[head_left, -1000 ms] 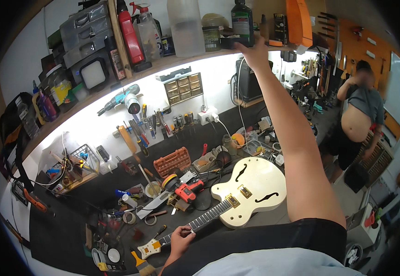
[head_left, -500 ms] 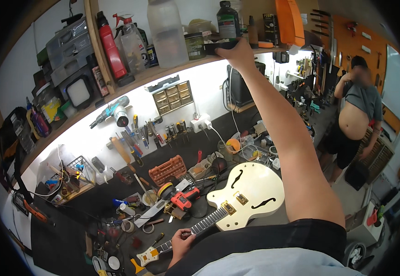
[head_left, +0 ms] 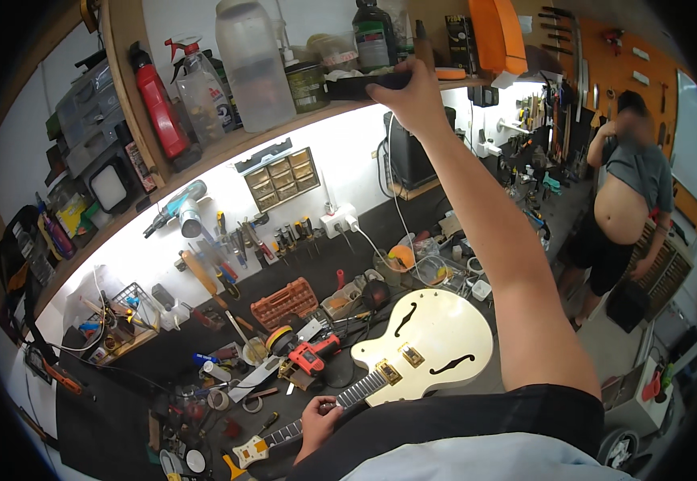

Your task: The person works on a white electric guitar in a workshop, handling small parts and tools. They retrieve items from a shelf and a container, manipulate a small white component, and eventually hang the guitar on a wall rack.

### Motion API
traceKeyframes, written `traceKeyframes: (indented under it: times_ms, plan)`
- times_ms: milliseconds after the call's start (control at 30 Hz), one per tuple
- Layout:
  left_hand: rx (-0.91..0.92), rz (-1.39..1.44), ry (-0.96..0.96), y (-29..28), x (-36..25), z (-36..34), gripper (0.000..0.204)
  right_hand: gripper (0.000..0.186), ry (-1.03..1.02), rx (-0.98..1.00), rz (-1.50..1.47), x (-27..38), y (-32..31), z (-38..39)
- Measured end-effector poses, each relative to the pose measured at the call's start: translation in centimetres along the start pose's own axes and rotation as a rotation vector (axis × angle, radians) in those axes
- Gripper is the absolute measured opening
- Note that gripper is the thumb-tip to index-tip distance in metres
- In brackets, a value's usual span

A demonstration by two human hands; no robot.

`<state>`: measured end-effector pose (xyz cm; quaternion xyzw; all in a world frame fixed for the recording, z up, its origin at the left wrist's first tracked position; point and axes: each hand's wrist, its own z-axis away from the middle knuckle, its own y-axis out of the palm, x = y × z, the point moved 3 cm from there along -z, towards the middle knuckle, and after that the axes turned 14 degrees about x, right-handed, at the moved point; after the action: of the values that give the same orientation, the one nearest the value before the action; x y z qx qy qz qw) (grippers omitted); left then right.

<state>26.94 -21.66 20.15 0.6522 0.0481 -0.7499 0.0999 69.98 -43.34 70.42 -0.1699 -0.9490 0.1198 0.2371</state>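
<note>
Left hand (head_left: 319, 421) on the neck (head_left: 360, 390) of the cream guitar (head_left: 445, 345), fingers curled in close at the fretboard; something small and dark shows by the fingertips, too small to identify, so can't tell if it's gripped. Guitar lies face up, neck toward lower left, body right of the left hand, headstock (head_left: 251, 451) on its other side. Right arm stretched up over the bench; right hand (head_left: 414, 96) at the right end of a black tray (head_left: 352, 86) on the wooden shelf (head_left: 220, 151), thumb at the tray's front, fingers bent behind, narrow spread. Can't tell whether the tray is lifted. Green jar (head_left: 308, 86) just left of tray, dark bottle (head_left: 374, 36) behind it. Red power tool (head_left: 312, 353) lies near the guitar; screwdriver (head_left: 268, 422) near the headstock.
</note>
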Motion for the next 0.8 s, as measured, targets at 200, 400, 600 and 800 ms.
traceKeyframes:
  times_ms: [200, 400, 600, 800]
  plan:
    - [0.038, -0.033, 0.034, 1.5, -1.6, -1.3, 0.03, 0.068, -0.02, 0.021, -0.115, -2.2, -1.7, -0.4]
    - [0.102, 0.023, -0.005, 1.9, -1.8, -2.0, 0.03, 0.058, 0.079, 0.067, -0.47, 1.7, -7.0, 4.4]
    - [0.169, 0.172, -0.024, 2.2, -3.4, -3.5, 0.03, 0.048, 0.098, -0.006, -0.737, 2.9, -11.7, 11.4]
    - [0.395, 0.185, -0.372, 3.7, -4.3, -5.8, 0.023, 0.062, 0.066, 0.019, -0.833, 2.5, -13.1, 22.6]
